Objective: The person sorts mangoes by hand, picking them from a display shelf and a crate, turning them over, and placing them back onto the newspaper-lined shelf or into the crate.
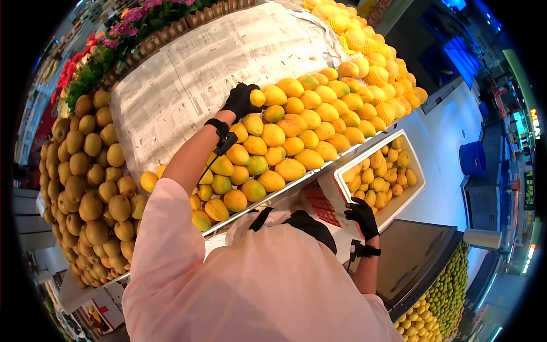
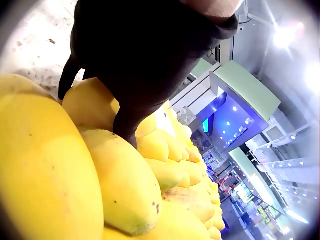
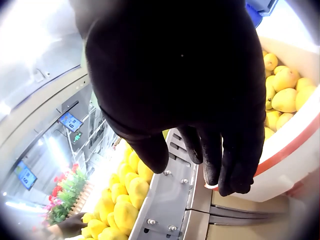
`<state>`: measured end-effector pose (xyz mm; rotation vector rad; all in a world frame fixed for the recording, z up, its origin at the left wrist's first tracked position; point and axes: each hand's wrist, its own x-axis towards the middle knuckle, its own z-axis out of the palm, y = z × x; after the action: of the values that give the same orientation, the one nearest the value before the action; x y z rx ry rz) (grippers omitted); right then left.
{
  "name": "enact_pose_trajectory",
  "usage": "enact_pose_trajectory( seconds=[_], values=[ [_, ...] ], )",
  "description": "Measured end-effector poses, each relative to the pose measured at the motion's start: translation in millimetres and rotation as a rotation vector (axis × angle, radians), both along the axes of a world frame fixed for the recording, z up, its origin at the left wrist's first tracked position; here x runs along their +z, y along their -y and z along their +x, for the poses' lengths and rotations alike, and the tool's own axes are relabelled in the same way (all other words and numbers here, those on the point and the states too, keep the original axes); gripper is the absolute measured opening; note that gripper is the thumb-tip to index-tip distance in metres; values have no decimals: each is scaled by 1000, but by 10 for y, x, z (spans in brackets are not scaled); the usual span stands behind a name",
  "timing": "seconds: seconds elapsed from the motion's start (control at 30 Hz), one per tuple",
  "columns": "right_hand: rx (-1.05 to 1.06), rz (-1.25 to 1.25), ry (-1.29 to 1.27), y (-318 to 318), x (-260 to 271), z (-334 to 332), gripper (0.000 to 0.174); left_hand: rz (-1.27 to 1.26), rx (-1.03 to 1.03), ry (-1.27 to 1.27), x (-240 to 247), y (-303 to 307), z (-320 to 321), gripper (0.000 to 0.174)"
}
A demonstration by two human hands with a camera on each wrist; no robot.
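Note:
My left hand [image 1: 242, 101], in a black glove, grips a yellow mango [image 1: 257, 98] at the upper left end of the mango rows [image 1: 293, 125]. In the left wrist view its fingers straddle that mango [image 2: 89, 104], which sits right against other mangoes [image 2: 122, 180]. My right hand [image 1: 362, 218], also gloved in black, is at the near edge of a white foam box [image 1: 421, 181] with loose mangoes [image 1: 379, 176] inside. Its fingers [image 3: 232, 165] hang down loosely in the right wrist view, close to the box's outer wall, with the thumb apart.
Newspaper [image 1: 199, 62] covers the sloping stand behind the mango rows. Brown round fruit [image 1: 91, 205] are heaped at left, net-wrapped yellow fruit [image 1: 382, 74] at upper right. Flowers [image 1: 128, 28] and a low picket fence [image 1: 171, 28] line the back. A blue bin [image 1: 473, 158] stands at right.

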<state>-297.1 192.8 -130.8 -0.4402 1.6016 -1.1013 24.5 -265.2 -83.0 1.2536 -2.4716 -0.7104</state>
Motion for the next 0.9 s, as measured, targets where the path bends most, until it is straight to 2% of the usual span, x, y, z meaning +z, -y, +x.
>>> enact_pose_trajectory(
  seconds=[0.1, 0.2, 0.33, 0.43, 0.47, 0.6, 0.9],
  values=[
    [-25, 14, 14, -45, 31, 87, 41, 120, -15, -45, 112, -53, 43, 74],
    [-18, 9, 43, -75, 48, 124, 41, 96, -20, -39, -92, 90, 96, 83],
    [28, 33, 18, -8, -14, 76, 40, 86, 52, -72, 104, 50, 242, 83],
    [0, 42, -8, 88, -14, 77, 40, 71, 92, -192, 386, -55, 371, 78],
    [14, 46, -23, 105, -34, 53, 40, 69, 165, -243, 432, -110, 403, 71],
    [-23, 30, 0, 163, -92, 4, 39, 8, 188, -460, 394, -186, 583, 57],
    [33, 44, -38, 282, -167, -46, 32, 171, 318, -581, 383, -757, 602, 42]
  ],
)
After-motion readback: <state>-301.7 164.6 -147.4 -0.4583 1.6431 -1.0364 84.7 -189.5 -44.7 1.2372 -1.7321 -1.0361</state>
